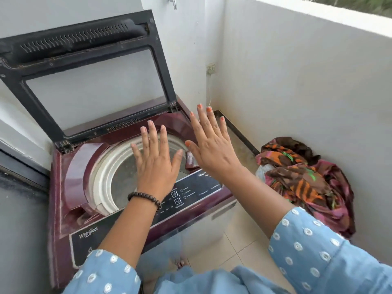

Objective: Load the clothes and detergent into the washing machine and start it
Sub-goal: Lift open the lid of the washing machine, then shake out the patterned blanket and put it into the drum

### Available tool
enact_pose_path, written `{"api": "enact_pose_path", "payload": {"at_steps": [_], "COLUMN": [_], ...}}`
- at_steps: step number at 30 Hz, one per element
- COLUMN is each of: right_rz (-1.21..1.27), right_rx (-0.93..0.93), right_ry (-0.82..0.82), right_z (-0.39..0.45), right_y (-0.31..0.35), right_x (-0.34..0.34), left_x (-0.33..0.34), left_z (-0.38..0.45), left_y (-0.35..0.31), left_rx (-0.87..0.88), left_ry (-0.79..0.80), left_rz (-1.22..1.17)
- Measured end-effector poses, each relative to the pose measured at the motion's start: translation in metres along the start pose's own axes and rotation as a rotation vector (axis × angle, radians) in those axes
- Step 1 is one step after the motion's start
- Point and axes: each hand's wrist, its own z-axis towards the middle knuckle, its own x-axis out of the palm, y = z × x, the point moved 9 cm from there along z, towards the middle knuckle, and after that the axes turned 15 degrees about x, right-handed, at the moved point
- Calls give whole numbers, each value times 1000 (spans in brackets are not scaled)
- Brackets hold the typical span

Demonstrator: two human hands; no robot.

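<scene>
A maroon top-loading washing machine [63, 200] stands in the corner with its dark-framed lid [84, 66] raised upright. Its white-rimmed drum [118, 179] looks bare inside. My left hand [157, 158], with a bead bracelet on the wrist, hovers flat over the drum with fingers spread. My right hand [212, 143] is held out flat above the machine's right rear corner, holding nothing. A heap of patterned clothes [303, 181] in brown, orange and pink lies on the floor to the right of the machine. The black control panel [191, 194] runs along the front edge. No detergent shows.
White walls [297, 92] close in the corner on the back and right. A wall socket [211, 68] with a cable sits behind the machine. A tap [172, 1] juts out above. Beige floor tiles [239, 251] lie between machine and clothes.
</scene>
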Motion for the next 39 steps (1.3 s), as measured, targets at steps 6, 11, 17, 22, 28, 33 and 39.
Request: {"api": "enact_pose_path", "payload": {"at_steps": [6, 11, 17, 22, 28, 33, 39], "right_rz": [-5, 0, -13, -24, -55, -71, -52], "right_rx": [83, 161, 278, 383, 521, 611, 707], "right_ry": [-7, -21, -73, -88, -105, -130, -150], "right_z": [-31, -53, -73, -75, -65, -44, -36], "right_y": [-55, -101, -165, -206, -256, -294, -332], "right_x": [-27, -52, -69, -71, -72, -70, -56], "left_x": [18, 30, 50, 72, 103, 129, 162], "left_z": [-1, 5, 21, 41, 85, 124, 153], "left_y": [-65, -121, -186, -219, -254, -282, -304], "left_rx": [101, 203, 332, 437, 555, 667, 761], "left_ry": [27, 38, 59, 96, 155, 175, 248], "left_rz": [-13, -51, -112, -164, -219, -261, -273]}}
